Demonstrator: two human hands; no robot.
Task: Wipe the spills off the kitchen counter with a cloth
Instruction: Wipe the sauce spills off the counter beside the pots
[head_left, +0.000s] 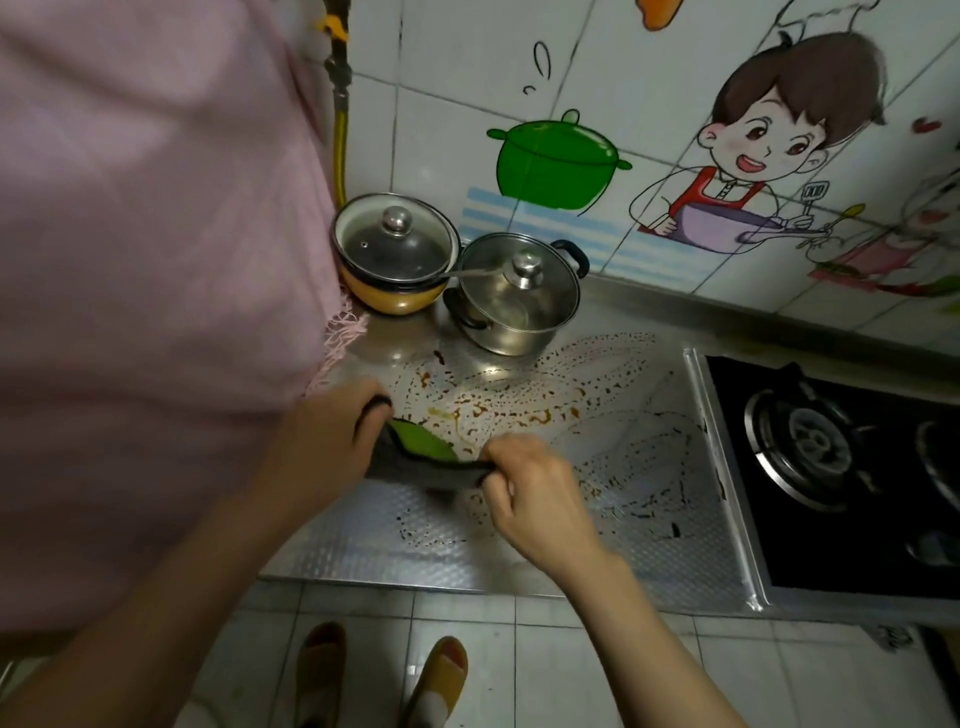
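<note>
- The cloth (423, 457) (grey, with a green face showing) is held stretched just above the counter (415, 545), between the two hands.
- One end is gripped by the left hand (332, 441) with fingers curled around it; the other end is pinched in the clenched right hand (535, 499).
- Reddish-brown spills (498, 410) are spread in streaks and dots beyond the cloth, and darker speckles reach toward the stove (831, 467).
- Residue is likely to be smeared rather than lifted if a soiled face is pressed down.
- The steel pot (514, 301) and the orange pot (395, 254) stand near the mess and could be knocked by a wide stroke.
- Liquid could be pushed off the front edge onto the floor (519, 660).
</note>
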